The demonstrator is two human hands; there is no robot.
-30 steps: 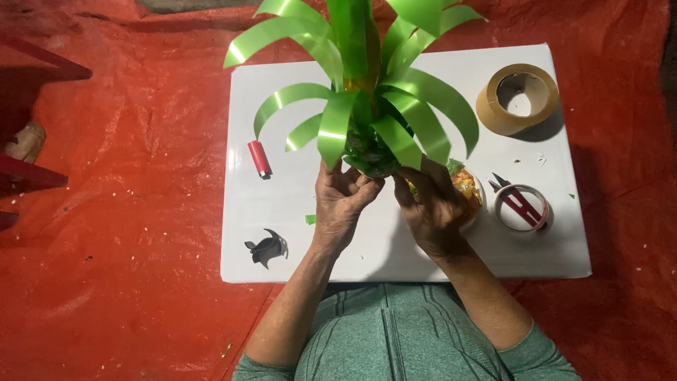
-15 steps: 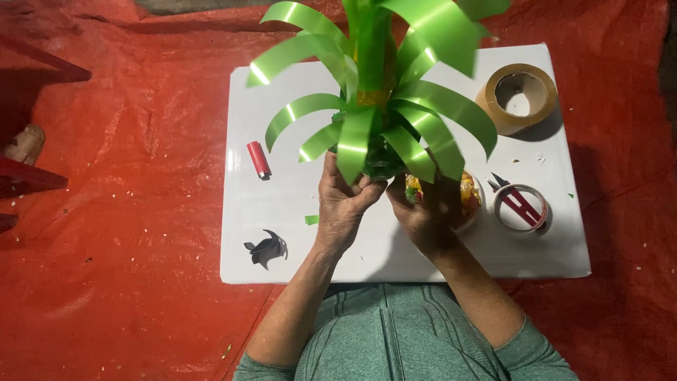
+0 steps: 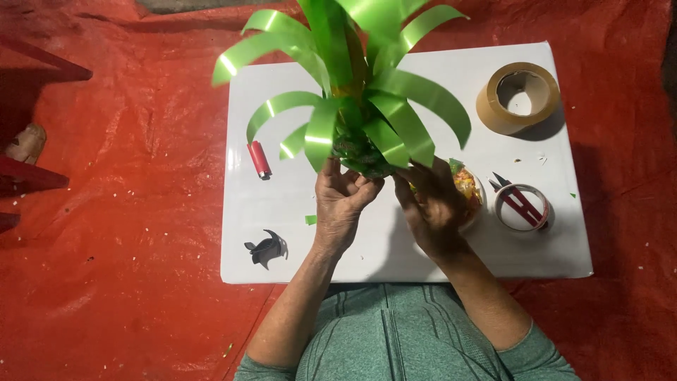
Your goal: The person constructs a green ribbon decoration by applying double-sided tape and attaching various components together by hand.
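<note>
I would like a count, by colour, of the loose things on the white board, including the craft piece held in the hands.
Green: 2, the leafy strip plant held by the left hand and right hand, and a small scrap.
Red: 2, the lighter and the snips.
Brown: 1, the tape roll.
Black: 1, a cut-out shape.
Total: 6.

There is one view only, from a camera worn on the person's head. It looks almost straight down, close over the work, with the person's green-shirted chest at the bottom edge and both forearms reaching up into the middle of the frame. The white tabletop [image 3: 282, 212] fills the centre, squared to the frame, and red sheeting [image 3: 113, 247] surrounds it on every side. The green ribbon plant [image 3: 352, 106] rises toward the lens and is cut off by the top edge.
</note>
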